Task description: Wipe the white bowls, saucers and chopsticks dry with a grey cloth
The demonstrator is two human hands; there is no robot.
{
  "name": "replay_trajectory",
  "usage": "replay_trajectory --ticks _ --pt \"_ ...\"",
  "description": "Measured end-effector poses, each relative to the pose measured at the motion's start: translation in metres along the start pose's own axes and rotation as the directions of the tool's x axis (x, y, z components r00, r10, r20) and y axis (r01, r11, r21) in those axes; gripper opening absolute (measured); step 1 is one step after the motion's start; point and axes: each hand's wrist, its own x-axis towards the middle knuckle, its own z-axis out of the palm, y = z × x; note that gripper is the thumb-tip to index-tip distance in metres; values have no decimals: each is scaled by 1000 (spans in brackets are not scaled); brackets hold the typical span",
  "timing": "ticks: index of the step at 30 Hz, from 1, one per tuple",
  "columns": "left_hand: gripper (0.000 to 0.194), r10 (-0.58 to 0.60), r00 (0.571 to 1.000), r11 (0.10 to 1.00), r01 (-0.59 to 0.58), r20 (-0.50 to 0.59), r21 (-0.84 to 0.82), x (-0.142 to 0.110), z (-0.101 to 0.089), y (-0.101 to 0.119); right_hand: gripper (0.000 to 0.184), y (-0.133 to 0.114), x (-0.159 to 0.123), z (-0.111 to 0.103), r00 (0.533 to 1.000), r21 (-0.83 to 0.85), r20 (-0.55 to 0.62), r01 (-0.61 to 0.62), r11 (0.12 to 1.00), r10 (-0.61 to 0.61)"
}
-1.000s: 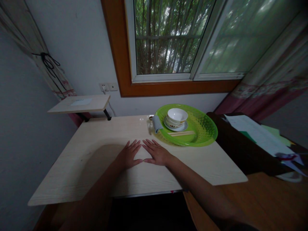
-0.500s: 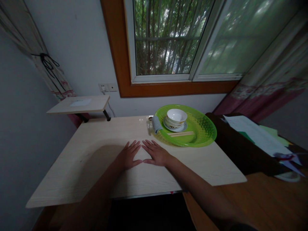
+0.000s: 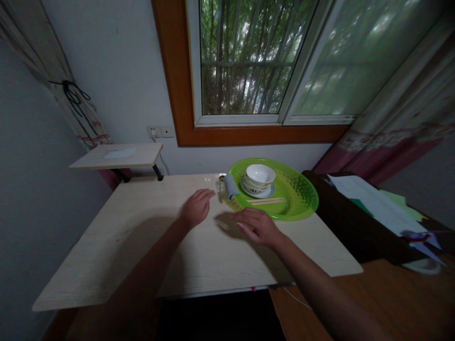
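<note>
My left hand [image 3: 196, 207] is raised over the pale wooden table [image 3: 142, 246], fingers stretched toward the right and holding nothing. Lifted near the front rim of a green plastic basin [image 3: 302, 208], my right hand [image 3: 258, 226] is also empty, its fingers extended and slightly bent. Inside the basin, stacked white bowls [image 3: 260, 175] stand on a white plate [image 3: 269, 192]. Several light chopsticks [image 3: 266, 201] lie in front of them. A folded grey cloth [image 3: 231, 186] hangs over the basin's left rim, just right of my left hand's fingertips.
A small raised shelf [image 3: 142, 158] with a paper label stands at the table's back left. Behind the table are a wall socket [image 3: 159, 131] and a window. To the right, a dark surface [image 3: 327, 218] carries papers [image 3: 369, 199].
Both hands have lifted off the tabletop, where they lay flat with thumbs nearly touching. They have moved apart, the right one rightward toward the basin.
</note>
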Motion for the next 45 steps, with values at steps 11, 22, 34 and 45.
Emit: replay_trajectory --ticks 11,22,34,45 --pt "66 101 948 969 -162 301 187 76 30 42 38 63 0 -58 880 -126 -262 -439 890 397" --pt "52 81 963 971 -135 256 198 44 12 20 48 90 -3 -65 806 -107 -270 -569 815 527" --pt "54 36 978 984 -70 204 165 -36 -49 -17 49 100 8 -52 766 -67 -105 -642 764 635" --pt "74 -98 954 989 62 283 135 -50 -99 -40 42 90 41 -18 738 7 170 -664 748 653"
